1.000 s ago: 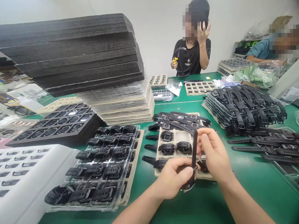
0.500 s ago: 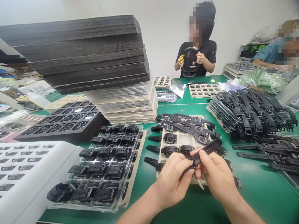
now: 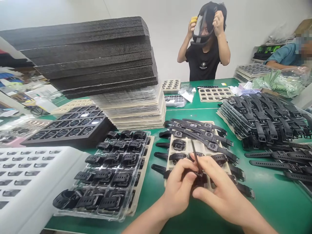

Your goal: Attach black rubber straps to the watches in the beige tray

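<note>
Low over the tray in front of me, my left hand [image 3: 179, 187] pinches a smartwatch by its black strap [image 3: 195, 154], which sticks up edge-on between the hands. My right hand [image 3: 219, 188] has its fingers against the same strap, with its thumb held lower and apart. Most of the watch is hidden by my fingers. Beneath them is a beige molded tray [image 3: 191, 144]. Some watches in it have looped straps, such as the watch [image 3: 179, 145] at its left; others lie with straps stretched out, like the watch [image 3: 208, 134] across its far end.
Left of my hands, a clear plastic tray [image 3: 130, 191] carries looped watches. Tall stacks of black foam [image 3: 102, 55] and trays [image 3: 136, 113] stand behind it. A white foam block [image 3: 70, 169] is nearest left. Piled watches [image 3: 265, 113] lie right. A co-worker [image 3: 204, 61] stands across the table.
The strap has turned from slanting right to pointing away from me, and my right thumb has come off it. Across the table, the co-worker has raised a face shield to head height.
</note>
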`<state>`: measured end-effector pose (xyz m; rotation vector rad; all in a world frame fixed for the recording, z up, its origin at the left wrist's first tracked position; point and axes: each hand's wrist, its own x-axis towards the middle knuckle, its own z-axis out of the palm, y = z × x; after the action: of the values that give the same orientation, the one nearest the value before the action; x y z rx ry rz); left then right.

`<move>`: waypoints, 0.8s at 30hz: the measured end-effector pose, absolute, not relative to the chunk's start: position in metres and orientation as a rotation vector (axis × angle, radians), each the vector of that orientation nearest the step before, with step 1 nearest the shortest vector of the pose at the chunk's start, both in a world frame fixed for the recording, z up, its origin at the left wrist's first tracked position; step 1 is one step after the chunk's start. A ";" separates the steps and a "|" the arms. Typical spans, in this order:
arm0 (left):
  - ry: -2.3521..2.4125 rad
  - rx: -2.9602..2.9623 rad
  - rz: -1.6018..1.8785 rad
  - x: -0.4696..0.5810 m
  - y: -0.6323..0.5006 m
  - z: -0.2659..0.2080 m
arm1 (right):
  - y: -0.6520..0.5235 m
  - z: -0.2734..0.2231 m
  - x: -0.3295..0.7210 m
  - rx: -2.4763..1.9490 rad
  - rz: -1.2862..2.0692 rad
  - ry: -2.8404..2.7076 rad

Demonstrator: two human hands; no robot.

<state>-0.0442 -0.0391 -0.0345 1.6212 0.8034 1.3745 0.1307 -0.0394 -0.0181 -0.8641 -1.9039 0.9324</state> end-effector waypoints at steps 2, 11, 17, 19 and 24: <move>0.759 1.434 1.378 -0.046 -0.038 -0.038 | -0.041 -0.019 0.129 -0.896 0.902 -1.915; 0.810 1.223 1.418 -0.048 -0.031 -0.040 | -0.043 -0.020 0.122 -1.046 0.976 -1.799; 0.672 1.397 1.153 -0.052 -0.041 -0.032 | -0.043 -0.014 0.119 -0.949 1.250 -1.784; 0.632 1.429 1.169 -0.055 -0.041 -0.031 | -0.041 -0.018 0.119 -0.908 1.061 -1.835; 0.704 1.559 1.121 -0.058 -0.036 -0.029 | -0.040 -0.035 0.123 -0.860 0.854 -1.620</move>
<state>-0.0577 -0.0355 -0.0285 1.5593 0.7044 1.1212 0.1234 -0.0396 -0.0354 -0.8601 -1.6199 0.8538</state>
